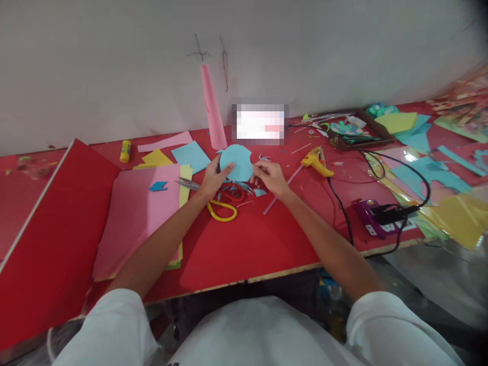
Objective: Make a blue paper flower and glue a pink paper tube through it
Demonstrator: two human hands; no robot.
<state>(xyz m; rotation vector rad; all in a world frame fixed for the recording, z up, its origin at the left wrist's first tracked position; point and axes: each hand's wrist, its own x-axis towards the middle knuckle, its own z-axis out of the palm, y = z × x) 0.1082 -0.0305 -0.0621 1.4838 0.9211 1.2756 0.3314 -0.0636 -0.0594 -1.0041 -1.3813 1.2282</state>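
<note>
A rounded light-blue paper piece (235,162) is held up over the middle of the table. My left hand (215,178) grips its left edge, thumb on top. At its right edge, my right hand (270,177) has its fingers pinched together on the paper's rim. Scissors with red and yellow handles (222,211) lie just below my left hand, blades pointing left. Thin blue paper scraps (260,192) are scattered beneath the held piece. Behind it stands a tall pink paper cone (214,114).
Pink sheets (139,218) and a red board (49,244) lie left, with a glue stick (125,151) behind. To the right are a yellow glue gun (317,162), a purple power strip (375,218) with cables, and a dark tray (383,133). A blurred bright screen (260,122) stands behind.
</note>
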